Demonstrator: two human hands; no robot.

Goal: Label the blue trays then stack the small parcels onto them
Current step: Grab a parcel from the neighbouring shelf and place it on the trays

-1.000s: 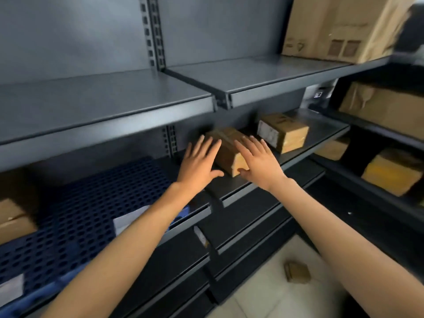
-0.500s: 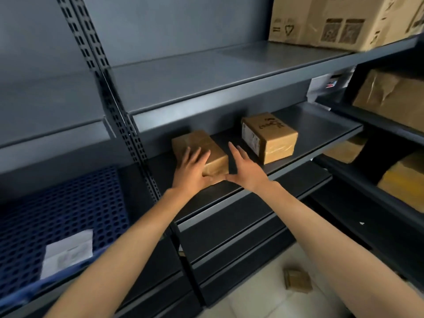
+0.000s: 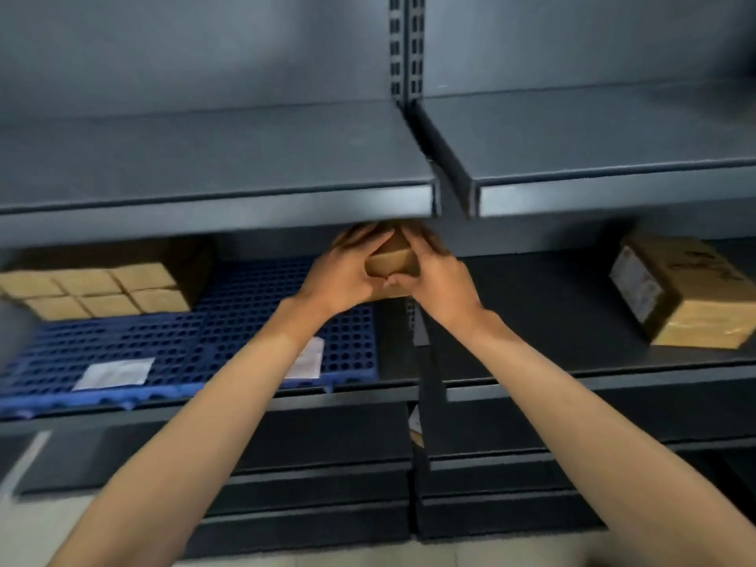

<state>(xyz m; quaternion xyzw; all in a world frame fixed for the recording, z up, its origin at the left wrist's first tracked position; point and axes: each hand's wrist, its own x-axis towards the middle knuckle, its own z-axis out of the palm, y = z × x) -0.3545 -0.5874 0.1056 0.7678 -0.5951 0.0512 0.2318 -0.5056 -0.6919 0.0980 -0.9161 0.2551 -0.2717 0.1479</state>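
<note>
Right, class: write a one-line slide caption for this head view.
Both hands, left and right, carry a small parcel over the blue tray, beside stacked parcels.

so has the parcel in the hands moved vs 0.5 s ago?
Yes. The small parcel, then resting on the right-bay shelf, is now held by left hand and right hand, shifted left to the upright, toward the blue tray.

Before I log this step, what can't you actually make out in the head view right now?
- Held parcel: its top and back are hidden by the upper shelf lip and both hands, left and right.
- White labels on the blue tray: print blurred; one is partly behind the left forearm.
- Stacked parcels: cut off by the left edge.
</note>
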